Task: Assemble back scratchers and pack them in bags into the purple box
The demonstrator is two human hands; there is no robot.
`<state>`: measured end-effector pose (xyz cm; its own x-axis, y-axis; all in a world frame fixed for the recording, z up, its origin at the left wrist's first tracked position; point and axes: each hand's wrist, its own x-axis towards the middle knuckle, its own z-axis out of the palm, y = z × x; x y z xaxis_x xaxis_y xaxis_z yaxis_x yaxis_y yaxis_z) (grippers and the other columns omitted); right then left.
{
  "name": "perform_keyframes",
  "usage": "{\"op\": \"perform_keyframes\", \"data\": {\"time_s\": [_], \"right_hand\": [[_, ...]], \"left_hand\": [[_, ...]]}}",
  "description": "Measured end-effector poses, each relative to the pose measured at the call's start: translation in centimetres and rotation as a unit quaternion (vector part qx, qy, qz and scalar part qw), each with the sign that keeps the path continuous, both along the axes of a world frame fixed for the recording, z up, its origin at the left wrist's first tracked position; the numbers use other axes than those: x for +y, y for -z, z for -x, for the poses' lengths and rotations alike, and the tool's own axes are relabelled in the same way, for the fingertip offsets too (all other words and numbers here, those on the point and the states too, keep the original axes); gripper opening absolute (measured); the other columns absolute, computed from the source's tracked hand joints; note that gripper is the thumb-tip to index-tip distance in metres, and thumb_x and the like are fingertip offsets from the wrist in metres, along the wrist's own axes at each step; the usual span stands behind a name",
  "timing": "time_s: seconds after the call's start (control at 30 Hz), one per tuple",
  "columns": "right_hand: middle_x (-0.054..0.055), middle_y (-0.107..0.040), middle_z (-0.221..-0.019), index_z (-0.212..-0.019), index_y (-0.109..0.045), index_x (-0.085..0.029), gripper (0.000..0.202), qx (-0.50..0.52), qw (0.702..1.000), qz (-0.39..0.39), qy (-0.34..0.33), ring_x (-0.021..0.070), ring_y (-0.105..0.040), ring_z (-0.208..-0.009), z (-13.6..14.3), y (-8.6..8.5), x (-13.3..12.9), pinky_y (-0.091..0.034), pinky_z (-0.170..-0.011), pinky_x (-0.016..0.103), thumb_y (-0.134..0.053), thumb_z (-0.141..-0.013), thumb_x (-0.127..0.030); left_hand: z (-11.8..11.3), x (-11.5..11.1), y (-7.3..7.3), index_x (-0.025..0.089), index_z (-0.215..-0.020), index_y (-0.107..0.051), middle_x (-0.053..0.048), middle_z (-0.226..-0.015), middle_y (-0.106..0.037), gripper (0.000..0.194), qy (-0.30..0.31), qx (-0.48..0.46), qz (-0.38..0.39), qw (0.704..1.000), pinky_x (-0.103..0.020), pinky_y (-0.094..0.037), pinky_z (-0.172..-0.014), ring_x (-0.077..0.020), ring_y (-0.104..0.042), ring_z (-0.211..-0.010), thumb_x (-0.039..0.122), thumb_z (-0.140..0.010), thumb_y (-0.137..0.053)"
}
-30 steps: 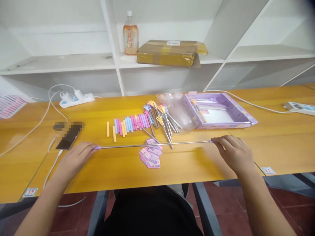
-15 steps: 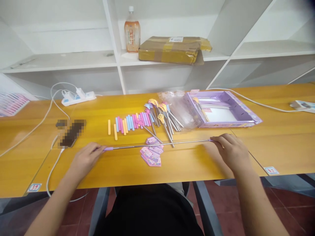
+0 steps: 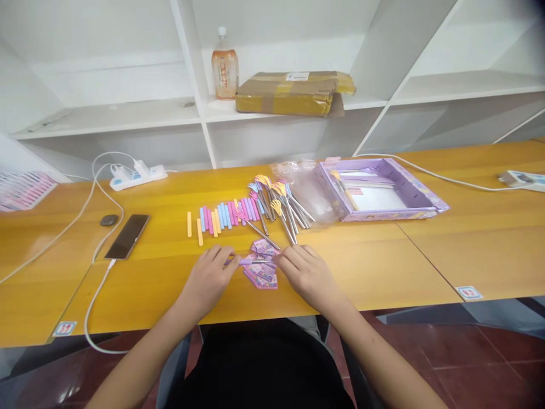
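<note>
My left hand (image 3: 209, 278) is closed around the purple handle of a telescopic back scratcher (image 3: 254, 262). At its other end, my right hand (image 3: 310, 277) pinches the tip, which the fingers mostly hide. The rod is short between the hands and lies level above a small pile of pink and purple cards (image 3: 261, 279). Just beyond the hands, several coloured handle sleeves (image 3: 223, 216) lie in a row. To their right is a heap of back scratcher rods (image 3: 290, 218) with yellow, blue and pink hand-shaped heads.
Right of the heap are a clear plastic bag (image 3: 309, 190) and an open purple box (image 3: 394, 215) with a few items inside. A phone (image 3: 128, 236) on a cable and a power strip (image 3: 138, 178) lie left. The shelf holds a bottle (image 3: 225, 74) and a taped carton (image 3: 285, 96).
My hands have come together from far apart, and the long drawn-out rod between them has slid in to a short length. The cards and rows on the table look unchanged.
</note>
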<state>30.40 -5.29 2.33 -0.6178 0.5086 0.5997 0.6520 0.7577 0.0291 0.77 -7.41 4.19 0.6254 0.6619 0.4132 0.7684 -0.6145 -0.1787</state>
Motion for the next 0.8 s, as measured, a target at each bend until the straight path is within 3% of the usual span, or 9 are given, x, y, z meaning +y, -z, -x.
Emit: {"op": "perform_keyframes", "data": {"time_s": [0.2, 0.3, 0.4, 0.5, 0.57, 0.67, 0.8], "right_hand": [[0.005, -0.06, -0.085, -0.099, -0.066, -0.018, 0.019, 0.012, 1.0, 0.011, 0.002, 0.0209, -0.046, -0.081, 1.6, 0.4, 0.1, -0.032, -0.076, 0.036, -0.052, -0.112, -0.015], [0.005, -0.06, -0.084, -0.095, -0.065, -0.019, 0.021, 0.007, 1.0, 0.0, 0.024, 0.0213, -0.047, -0.081, 1.3, 1.3, 0.7, -0.032, -0.076, 0.036, -0.052, -0.11, -0.012], [0.006, -0.063, -0.086, -0.098, -0.066, -0.018, 0.019, 0.012, 0.997, -0.024, 0.075, 0.0222, -0.051, -0.083, -3.4, 2.0, 1.8, -0.034, -0.078, 0.037, -0.052, -0.108, -0.009], [0.006, -0.07, -0.091, -0.109, -0.069, -0.021, 0.02, 0.037, 0.983, -0.09, 0.157, 0.0225, -0.057, -0.087, -12.0, 2.8, 2.9, -0.038, -0.082, 0.037, -0.055, -0.105, -0.007], [0.004, -0.068, -0.083, -0.102, -0.07, -0.023, 0.011, 0.031, 0.971, -0.124, 0.204, 0.022, -0.057, -0.083, -17.0, 3.8, 3.2, -0.038, -0.08, 0.037, -0.063, -0.104, -0.015], [0.004, -0.069, -0.083, -0.096, -0.07, -0.021, 0.007, 0.015, 0.969, -0.076, 0.235, 0.0214, -0.06, -0.082, -20.0, 5.6, 2.8, -0.04, -0.08, 0.037, -0.067, -0.103, -0.02], [0.006, -0.073, -0.091, -0.099, -0.071, -0.02, 0.004, 0.022, 0.971, -0.047, 0.233, 0.0223, -0.066, -0.085, -18.6, 6.8, 1.6, -0.045, -0.082, 0.037, -0.07, -0.101, -0.024]], "left_hand": [[-1.0, 0.1, 0.4, 0.014, -0.116, -0.067, -0.011, -0.098, -0.065, 0.02, 0.005, 0.032, -0.001, 0.999, -0.04, -0.046, -0.074, -0.0262, -0.057, -0.089, 0.011, -0.108, -0.049], [0.5, 1.1, 1.1, 0.017, -0.106, -0.068, -0.01, -0.092, -0.064, 0.018, -0.028, 0.029, -0.014, 0.999, -0.04, -0.043, -0.071, -0.0276, -0.056, -0.086, 0.011, -0.106, -0.05], [5.9, 2.1, 0.9, 0.019, -0.103, -0.067, -0.009, -0.091, -0.064, 0.02, -0.054, 0.013, -0.025, 0.998, -0.039, -0.04, -0.07, -0.0279, -0.057, -0.087, 0.009, -0.105, -0.05], [13.1, 2.0, 0.2, 0.021, -0.1, -0.067, -0.008, -0.087, -0.062, 0.018, -0.104, 0.018, -0.059, 0.993, -0.038, -0.038, -0.07, -0.0268, -0.056, -0.082, 0.016, -0.107, -0.051], [16.6, 1.4, 0.2, 0.021, -0.098, -0.066, -0.007, -0.086, -0.062, 0.018, -0.128, 0.036, -0.078, 0.988, -0.038, -0.04, -0.072, -0.0269, -0.056, -0.082, 0.023, -0.109, -0.052], [18.2, 0.3, 1.4, 0.02, -0.101, -0.068, -0.007, -0.086, -0.065, 0.021, -0.113, 0.058, -0.052, 0.991, -0.039, -0.043, -0.075, -0.0262, -0.059, -0.083, 0.022, -0.109, -0.049], [17.5, -0.7, 3.0, 0.021, -0.112, -0.071, -0.007, -0.091, -0.069, 0.019, -0.114, 0.023, -0.05, 0.992, -0.039, -0.047, -0.077, -0.0251, -0.064, -0.085, 0.024, -0.107, -0.053]]}}
